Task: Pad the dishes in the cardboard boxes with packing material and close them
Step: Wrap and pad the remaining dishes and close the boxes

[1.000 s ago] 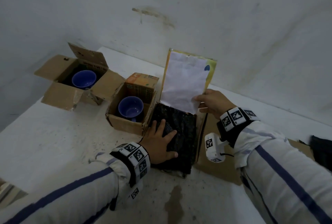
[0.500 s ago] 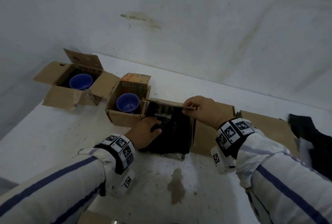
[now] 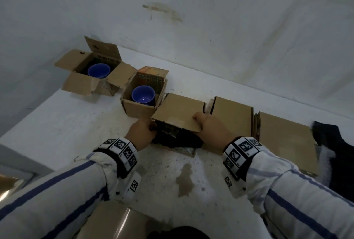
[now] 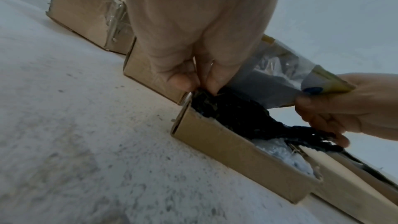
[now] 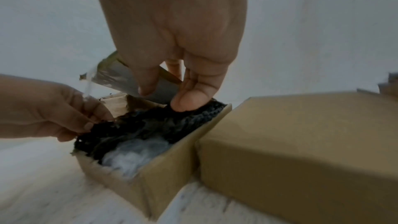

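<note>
The middle cardboard box (image 3: pixel 188 151) holds a dark knitted cloth (image 3: pixel 178 141) over white wrap (image 5: pixel 133 156). Its lid (image 3: pixel 178 112) lies nearly flat over the box, with the front still gaping. My right hand (image 3: pixel 199 122) grips the lid's front right edge, thumb under the flap (image 5: pixel 133 81). My left hand (image 3: pixel 151 127) pinches the cloth (image 4: pixel 237 113) at the box's front left corner. Two open boxes at the left each hold a blue bowl (image 3: pixel 98 70) (image 3: pixel 142 95) with no padding on top.
Two shut boxes (image 3: pixel 231 118) (image 3: pixel 283 139) stand in a row right of the middle one. More dark cloth (image 3: pixel 335 152) lies at the far right. Another carton (image 3: pixel 115 219) sits at the near edge. The white wall rises close behind the table (image 3: pixel 57 133).
The lid has swung down from upright to nearly flat under my right hand. My left hand has gone from pressing flat on the cloth to pinching it at the left corner.
</note>
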Demonstrator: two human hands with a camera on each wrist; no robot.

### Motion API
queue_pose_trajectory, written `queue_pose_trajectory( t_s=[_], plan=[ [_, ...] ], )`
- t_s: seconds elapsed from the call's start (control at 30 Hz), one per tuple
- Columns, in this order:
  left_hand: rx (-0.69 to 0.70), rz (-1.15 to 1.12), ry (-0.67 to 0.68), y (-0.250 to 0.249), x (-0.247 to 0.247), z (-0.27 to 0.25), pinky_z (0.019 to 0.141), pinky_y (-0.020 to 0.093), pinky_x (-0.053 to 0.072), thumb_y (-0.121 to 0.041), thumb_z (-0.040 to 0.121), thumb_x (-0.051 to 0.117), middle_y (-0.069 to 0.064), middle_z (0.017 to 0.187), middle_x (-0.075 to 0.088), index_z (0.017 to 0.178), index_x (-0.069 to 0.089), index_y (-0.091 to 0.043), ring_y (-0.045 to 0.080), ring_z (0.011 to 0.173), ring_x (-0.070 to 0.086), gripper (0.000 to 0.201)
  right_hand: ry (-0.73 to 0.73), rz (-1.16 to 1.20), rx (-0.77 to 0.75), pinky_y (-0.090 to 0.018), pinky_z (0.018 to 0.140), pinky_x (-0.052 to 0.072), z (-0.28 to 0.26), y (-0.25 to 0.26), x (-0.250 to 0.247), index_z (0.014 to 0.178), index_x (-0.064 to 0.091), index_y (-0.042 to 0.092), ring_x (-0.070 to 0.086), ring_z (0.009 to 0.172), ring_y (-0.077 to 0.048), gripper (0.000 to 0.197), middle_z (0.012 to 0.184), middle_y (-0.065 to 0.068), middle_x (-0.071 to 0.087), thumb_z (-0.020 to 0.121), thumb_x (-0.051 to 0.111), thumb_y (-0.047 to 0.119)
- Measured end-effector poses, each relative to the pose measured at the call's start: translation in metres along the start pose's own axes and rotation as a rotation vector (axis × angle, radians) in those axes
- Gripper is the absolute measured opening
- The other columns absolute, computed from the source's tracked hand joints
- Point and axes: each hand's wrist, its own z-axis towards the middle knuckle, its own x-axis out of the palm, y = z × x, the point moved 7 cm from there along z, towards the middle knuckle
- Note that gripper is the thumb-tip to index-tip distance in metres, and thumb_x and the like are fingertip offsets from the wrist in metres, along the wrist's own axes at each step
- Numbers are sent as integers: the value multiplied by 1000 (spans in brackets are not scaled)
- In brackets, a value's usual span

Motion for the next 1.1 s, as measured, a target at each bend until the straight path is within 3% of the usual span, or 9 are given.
queue_pose_trajectory(
  t_s=[0.23,0.33,0.43,0.6,0.7,0.77,0.9,0.97,1.1],
  plan=[
    [-29,-53,-66,9,1,-5,58,27,34,-5,80,62,18,83,61,85,62,3,28,75,55,9,46,180,126,-35,85,51,-7,1,25,142,29,13,59,105,-30,58,127,-14,55,92,57,21],
    [-46,8,-14,11,6,-4,64,28,35,-11,84,60,16,89,63,86,60,-4,32,83,58,7,-1,278,179,-34,88,51,-10,-2,30,143,28,17,58,109,-30,60,132,-13,53,92,58,24],
    [-6,100,41,3,10,-6,68,27,34,-12,93,49,19,99,64,91,61,0,34,94,59,17,6,368,220,-29,81,50,-10,-7,36,143,28,21,58,106,-28,61,131,-11,52,90,60,23],
    [-32,-1,182,2,14,-1,81,34,45,-15,96,43,18,106,64,103,61,-1,33,96,59,24,129,456,289,-39,85,55,-8,-17,44,144,26,26,55,98,-23,73,131,-8,47,84,59,0],
    [-122,-218,259,2,9,-3,66,30,44,-9,90,48,10,98,60,108,51,-11,23,86,56,18,179,569,309,-44,91,53,-6,-20,47,144,27,24,51,113,-28,77,136,-9,42,81,58,-8],
    [-207,-355,307,3,8,-6,59,26,36,-8,89,48,8,94,56,114,46,-13,19,78,52,25,156,652,323,-38,86,53,-3,-23,45,142,32,20,53,111,-28,69,133,-10,47,83,52,-10],
    [-269,-505,395,0,7,-11,65,29,34,-33,96,39,2,98,68,117,51,-18,19,83,58,28,75,802,388,-29,55,44,-2,-31,33,126,45,15,53,70,-22,48,90,-6,56,87,42,-14],
    [-299,-570,393,1,8,-9,67,30,34,-45,98,35,3,102,69,116,52,-19,20,83,59,36,-3,848,467,-29,61,52,3,-40,25,113,50,17,59,75,-23,36,92,-7,59,89,42,-9],
    [-307,-622,375,-2,11,-8,62,28,34,-34,101,33,4,93,67,114,48,-14,17,74,57,28,-93,998,571,-38,82,54,20,-56,21,86,55,18,59,82,-20,20,94,-7,59,88,48,0]
  ],
)
